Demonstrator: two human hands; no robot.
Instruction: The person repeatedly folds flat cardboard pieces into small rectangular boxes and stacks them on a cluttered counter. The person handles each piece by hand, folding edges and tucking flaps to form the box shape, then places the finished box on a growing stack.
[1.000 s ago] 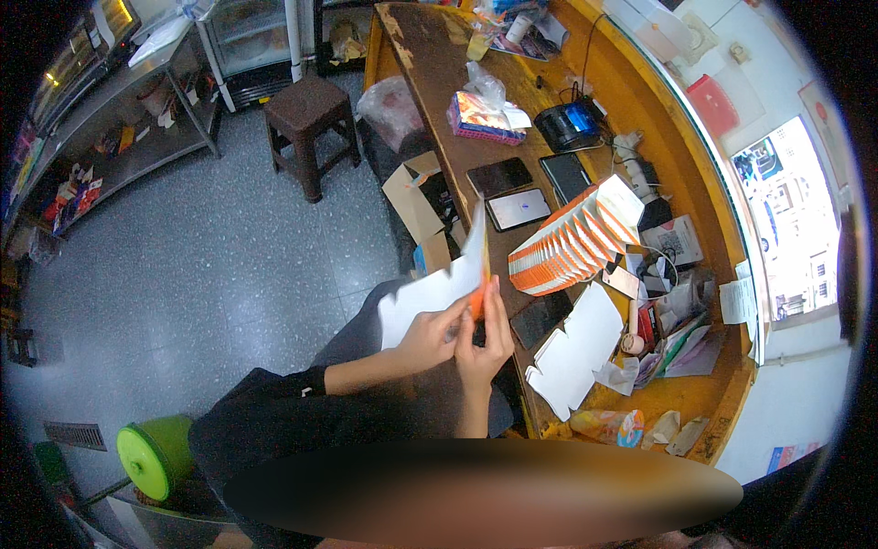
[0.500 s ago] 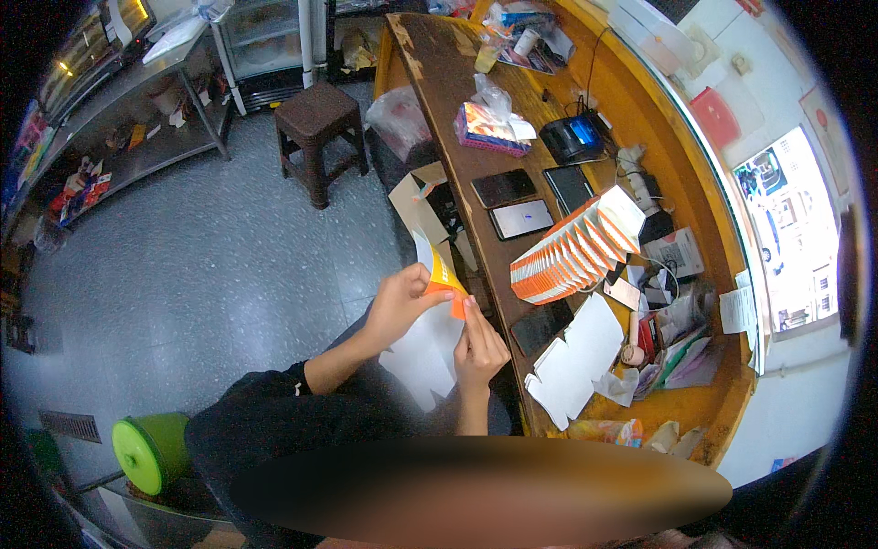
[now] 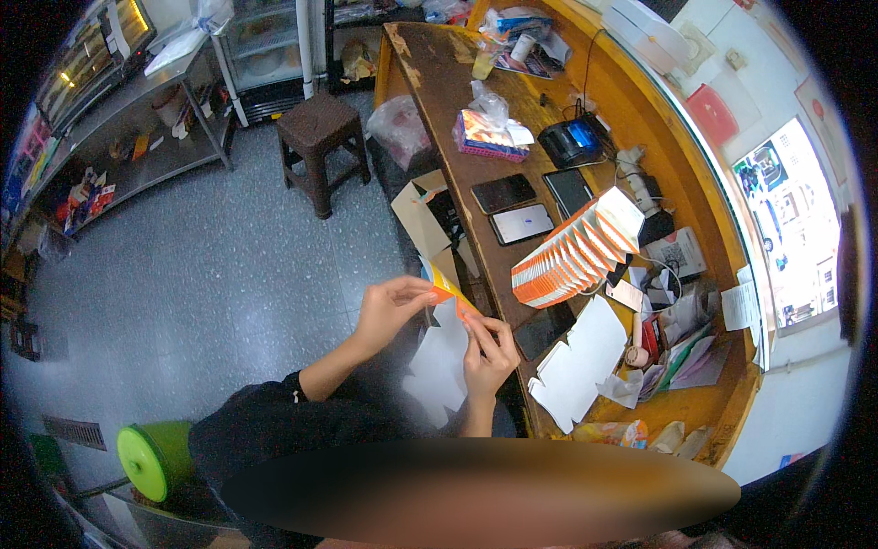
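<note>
We've got the orange-yellow card (image 3: 447, 286) pinched at both ends — left hand (image 3: 388, 316) upper, right hand (image 3: 489, 355) lower — probably so it can't twist.

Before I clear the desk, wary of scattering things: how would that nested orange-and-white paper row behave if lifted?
The nested row is probably light for its size: its pieces look like thin folded card. It may bend or come apart, since the gaps widen toward one end. Exposed thin edges could crush easily.
</note>
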